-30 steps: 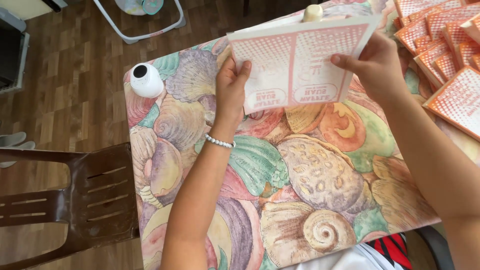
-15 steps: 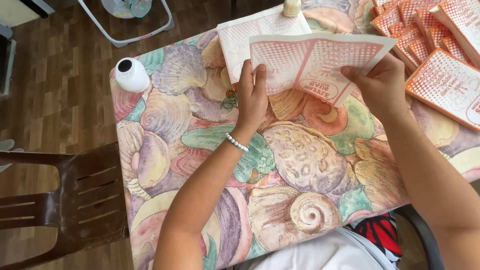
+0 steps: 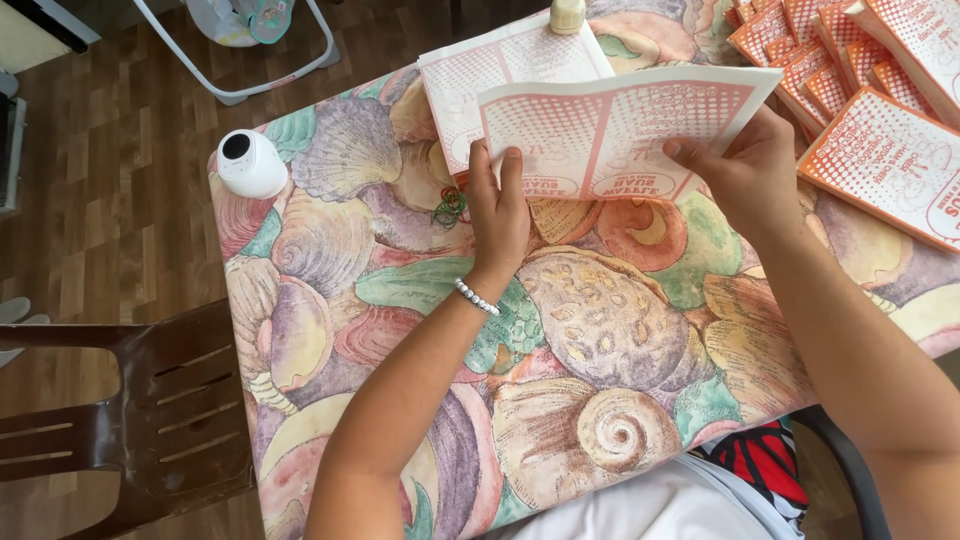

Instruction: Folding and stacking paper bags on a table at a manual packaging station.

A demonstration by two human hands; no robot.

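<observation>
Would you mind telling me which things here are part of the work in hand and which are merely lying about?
In hand:
- left hand and right hand, both gripping the printed sheet
- flat sheets beneath it
- orange-printed packets stacked on the right

Lying about:
- white round device
- small bottle
- brown chair
- shell-patterned tablecloth

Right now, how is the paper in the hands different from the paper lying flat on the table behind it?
The held sheet is lifted off the table, gripped by the left hand and the right hand; the flat sheet lies on the shell-patterned tablecloth, untouched. The held sheet shows whole, while the flat sheet is partly hidden behind it. A small bottle stands at the flat sheet's far edge, not on the held one. Both are white with orange dotted print.
</observation>
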